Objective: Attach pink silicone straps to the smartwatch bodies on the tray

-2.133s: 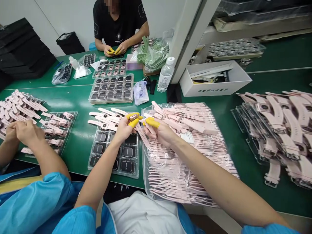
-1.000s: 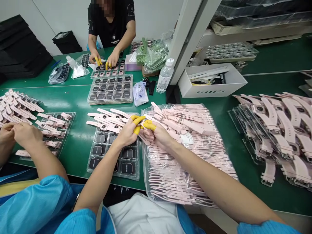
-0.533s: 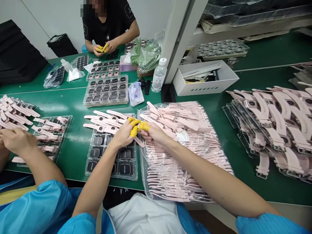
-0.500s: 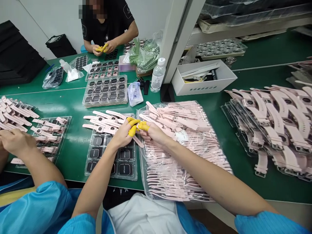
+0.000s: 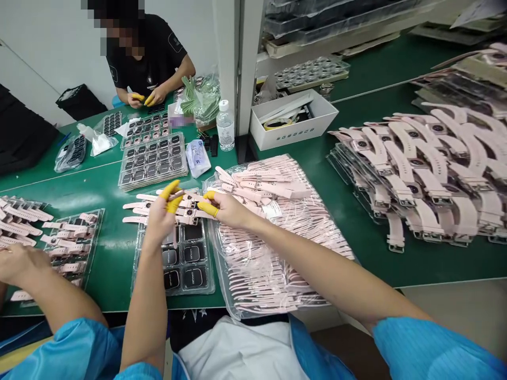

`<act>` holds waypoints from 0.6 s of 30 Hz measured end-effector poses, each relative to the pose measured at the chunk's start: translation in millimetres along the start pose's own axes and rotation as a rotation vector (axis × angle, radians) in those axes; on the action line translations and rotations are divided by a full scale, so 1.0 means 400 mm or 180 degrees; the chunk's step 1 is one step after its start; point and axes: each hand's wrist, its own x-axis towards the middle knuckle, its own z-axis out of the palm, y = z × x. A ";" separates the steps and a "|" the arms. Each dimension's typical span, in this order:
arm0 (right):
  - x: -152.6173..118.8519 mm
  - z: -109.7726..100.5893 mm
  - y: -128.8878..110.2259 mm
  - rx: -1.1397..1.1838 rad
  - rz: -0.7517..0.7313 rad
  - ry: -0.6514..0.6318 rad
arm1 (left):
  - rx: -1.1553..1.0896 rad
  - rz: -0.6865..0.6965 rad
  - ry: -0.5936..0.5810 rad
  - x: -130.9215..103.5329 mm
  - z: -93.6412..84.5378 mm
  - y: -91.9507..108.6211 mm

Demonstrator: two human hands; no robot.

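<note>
Yellow finger covers are on both hands. My left hand (image 5: 163, 214), its covered fingers apart, is over the left part of a clear tray (image 5: 212, 282) of black square watch faces. A pink strap piece hangs just below that hand; whether the hand holds it I cannot tell. Pink-strapped watches (image 5: 140, 211) lie across the tray's back rows. My right hand (image 5: 224, 208) has thumb and forefinger close together at the end of a pink strap by the tray's right edge. Under my right forearm lies a plastic bag of pink straps (image 5: 257, 274).
Stacked pink-strapped watches (image 5: 412, 158) fill the right side. Behind are a white box (image 5: 293, 132), a bottle (image 5: 225, 126) and stacked trays (image 5: 152, 163). A neighbour's hand (image 5: 24, 266) works at the left; another person (image 5: 146, 63) sits across.
My hands have separated; the left moved left and its fingers spread, while the right stays near the watches. The view has shifted to the right.
</note>
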 end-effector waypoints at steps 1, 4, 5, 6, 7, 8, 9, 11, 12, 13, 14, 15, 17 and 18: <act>-0.003 -0.008 -0.006 -0.0239 -0.0046 -0.0069 | 0.0068 -0.0074 -0.0032 0.003 -0.030 0.005; -0.010 -0.023 -0.022 -0.0895 -0.0163 -0.0162 | 0.0534 -0.0299 -0.0457 0.005 -0.108 0.012; -0.012 -0.025 -0.026 -0.1094 -0.0192 -0.0172 | 0.0786 -0.0335 -0.0579 0.004 -0.127 0.011; -0.015 -0.026 -0.028 -0.1275 -0.0210 -0.0209 | 0.1038 -0.0349 -0.0650 0.002 -0.143 0.008; -0.017 -0.024 -0.029 -0.1423 -0.0208 -0.0280 | 0.1251 -0.0352 -0.0669 -0.001 -0.155 0.005; -0.021 -0.022 -0.031 -0.1532 -0.0186 -0.0391 | 0.1401 -0.0354 -0.0651 -0.005 -0.164 0.001; -0.024 -0.019 -0.032 -0.1612 -0.0148 -0.0521 | 0.1471 -0.0361 -0.0613 -0.010 -0.171 -0.003; -0.034 -0.011 -0.037 -0.1757 -0.0088 -0.0751 | 0.1485 -0.0369 -0.0650 -0.024 -0.182 -0.006; -0.039 -0.008 -0.041 -0.1832 -0.0072 -0.0826 | 0.1492 -0.0365 -0.0751 -0.032 -0.186 -0.005; -0.044 -0.005 -0.046 -0.1910 -0.0073 -0.0890 | 0.1524 -0.0348 -0.0897 -0.040 -0.189 -0.002; -0.049 -0.003 -0.050 -0.1995 -0.0088 -0.0961 | 0.1583 -0.0317 -0.1086 -0.048 -0.191 0.003; -0.053 -0.001 -0.055 -0.2089 -0.0107 -0.1061 | 0.1663 -0.0278 -0.1300 -0.054 -0.191 0.007; -0.059 0.003 -0.060 -0.2297 -0.0133 -0.1325 | 0.1835 -0.0214 -0.1677 -0.063 -0.188 0.014; -0.060 0.004 -0.061 -0.2416 -0.0137 -0.1458 | 0.1920 -0.0190 -0.1811 -0.065 -0.185 0.015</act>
